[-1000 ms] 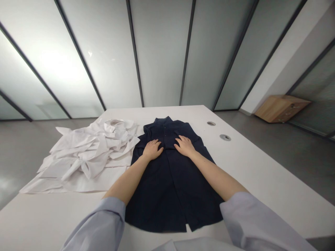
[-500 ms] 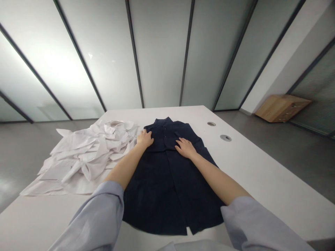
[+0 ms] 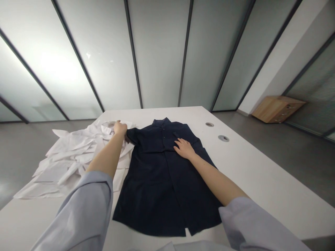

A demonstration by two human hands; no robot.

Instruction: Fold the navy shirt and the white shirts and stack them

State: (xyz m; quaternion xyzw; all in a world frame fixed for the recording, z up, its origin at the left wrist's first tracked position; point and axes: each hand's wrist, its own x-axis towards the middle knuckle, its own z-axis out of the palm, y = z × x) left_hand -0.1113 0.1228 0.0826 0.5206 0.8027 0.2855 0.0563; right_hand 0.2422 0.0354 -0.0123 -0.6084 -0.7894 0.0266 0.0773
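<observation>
A dark navy button-front shirt lies front up, its collar at the far end and its hem near me. My left hand is closed on the short left-side sleeve, pulled out sideways over the edge of a white heap of cloth. My right hand rests flat on the right side of the shirt's chest, fingers a little spread. The shirt's right-side sleeve is hard to make out against the dark cloth.
White garments are piled loosely left of the shirt on the white table. Two round cable holes, the nearer one a grey grommet, are set in the tabletop at right. A wooden cabinet stands on the floor beyond, near frosted glass panels.
My left hand has moved left from the shirt's shoulder, drawing the sleeve outward over the white garments. The shirt's left side has spread wider. My right hand stays on the chest.
</observation>
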